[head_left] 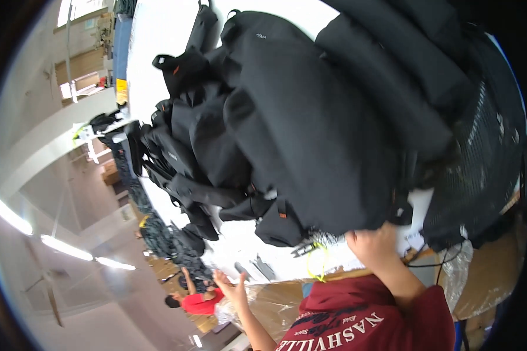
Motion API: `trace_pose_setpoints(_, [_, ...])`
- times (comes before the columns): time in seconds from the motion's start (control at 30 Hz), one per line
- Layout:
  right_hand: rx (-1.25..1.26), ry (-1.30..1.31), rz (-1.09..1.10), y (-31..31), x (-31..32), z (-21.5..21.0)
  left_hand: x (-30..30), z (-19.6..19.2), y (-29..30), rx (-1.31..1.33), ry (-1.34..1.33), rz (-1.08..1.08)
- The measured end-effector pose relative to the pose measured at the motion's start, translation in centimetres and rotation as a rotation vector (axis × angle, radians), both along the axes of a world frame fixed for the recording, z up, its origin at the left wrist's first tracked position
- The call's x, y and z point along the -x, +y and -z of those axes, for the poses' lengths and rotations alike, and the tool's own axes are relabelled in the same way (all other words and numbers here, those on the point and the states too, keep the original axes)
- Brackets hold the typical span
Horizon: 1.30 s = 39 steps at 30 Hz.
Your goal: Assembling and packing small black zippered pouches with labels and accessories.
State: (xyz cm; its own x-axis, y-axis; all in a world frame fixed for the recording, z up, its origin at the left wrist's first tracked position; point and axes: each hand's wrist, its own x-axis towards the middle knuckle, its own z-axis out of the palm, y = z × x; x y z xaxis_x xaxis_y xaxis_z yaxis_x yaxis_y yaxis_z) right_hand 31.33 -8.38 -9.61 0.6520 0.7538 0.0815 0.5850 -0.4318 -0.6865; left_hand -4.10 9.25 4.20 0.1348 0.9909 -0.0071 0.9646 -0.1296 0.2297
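A big heap of black padded fabric panels [298,134] with small orange tabs lies on a white table [158,35]. My right hand [372,243] grips the near lower edge of the largest panel, with the fingers tucked under the cloth. My left hand [231,286] hangs free off the table's near edge, fingers spread and holding nothing. My maroon shirt [363,319] fills the bottom of the view.
Black mesh fabric [480,169] hangs at the right of the heap. A metal tool [301,250] and a yellow cord loop [317,268] lie on the table near my right hand. Brown cardboard [492,275] sits below. Another person in a red shirt [200,302] works farther off.
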Motion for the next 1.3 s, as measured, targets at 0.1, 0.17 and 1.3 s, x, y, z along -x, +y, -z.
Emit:
trace_pose_setpoints(0.1, [-0.045, -0.031, 0.121, 2.1, -0.2, -0.3, -1.5, -0.7, -1.3, -0.200, -0.106, 0.074])
trace_pose_setpoints(0.17, [-0.119, 0.047, 0.114, 2.0, -0.8, -1.0, -1.6, -0.9, -2.3, -0.227, -0.166, 0.091])
trace_pose_setpoints(1.3, [-0.661, -0.002, -0.245, 8.0, 1.6, -21.5, 0.2, 3.5, -7.6, -0.124, -0.988, 0.239])
